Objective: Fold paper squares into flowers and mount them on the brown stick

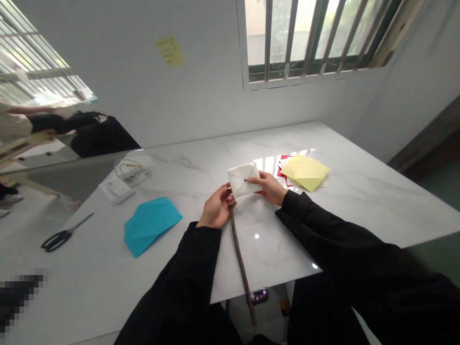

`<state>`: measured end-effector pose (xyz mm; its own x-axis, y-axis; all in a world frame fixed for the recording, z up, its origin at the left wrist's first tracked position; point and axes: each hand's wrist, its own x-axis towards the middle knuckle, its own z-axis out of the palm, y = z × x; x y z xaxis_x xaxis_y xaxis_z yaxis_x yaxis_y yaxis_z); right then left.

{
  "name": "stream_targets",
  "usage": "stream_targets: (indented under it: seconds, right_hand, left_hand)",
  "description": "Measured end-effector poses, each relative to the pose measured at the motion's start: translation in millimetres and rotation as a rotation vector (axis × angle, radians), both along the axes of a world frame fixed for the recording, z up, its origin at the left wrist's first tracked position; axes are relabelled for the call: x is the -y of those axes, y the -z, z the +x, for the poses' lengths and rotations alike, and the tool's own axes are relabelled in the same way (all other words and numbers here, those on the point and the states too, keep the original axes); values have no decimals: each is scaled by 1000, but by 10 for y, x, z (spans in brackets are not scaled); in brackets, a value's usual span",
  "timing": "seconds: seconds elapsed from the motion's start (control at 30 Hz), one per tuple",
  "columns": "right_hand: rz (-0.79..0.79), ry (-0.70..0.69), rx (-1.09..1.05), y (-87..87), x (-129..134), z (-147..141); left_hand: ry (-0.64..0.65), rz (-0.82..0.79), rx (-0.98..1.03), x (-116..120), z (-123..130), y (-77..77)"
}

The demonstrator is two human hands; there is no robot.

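A small white envelope (243, 173) is held up above the table, its flap side facing me. At the middle of its flap sits a small dark round spot, too small to make out. My right hand (272, 187) grips the envelope's right edge, with the thumb on its front. My left hand (217, 206) has its fingers closed round the upper end of a long thin brown stick (237, 247), close by the envelope's lower left corner. Whether those fingers also touch the envelope, I cannot tell. The stick's lower end hangs past the table's front edge.
On the marble-patterned table (201, 167), a blue envelope (153, 224) lies to the left. Farther left are black-handled scissors (59, 239) and a white box (117, 188) beside a coiled cable (131, 170). A yellow envelope (305, 171) tops a pile at right. A barred window (312, 38) is behind.
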<state>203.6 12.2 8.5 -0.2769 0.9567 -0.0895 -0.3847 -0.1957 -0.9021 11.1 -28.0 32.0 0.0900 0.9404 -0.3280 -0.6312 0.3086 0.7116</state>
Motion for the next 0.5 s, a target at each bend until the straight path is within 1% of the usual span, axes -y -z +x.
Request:
stream_targets:
  seconds: [0.07, 0.23, 0.33, 0.5]
  right_hand:
    - [1, -8, -2, -3, 14, -13]
    - [14, -53, -15, -13, 32, -12]
    - [16, -73, -4, -23, 40, -4]
    - [7, -98, 3, -63, 73, -5]
  left_hand:
    - [39, 34, -33, 30, 27, -10]
    - [139, 219, -210, 101, 82, -40]
    - [134, 249, -293, 111, 92, -39]
    - [94, 244, -368, 94, 79, -7]
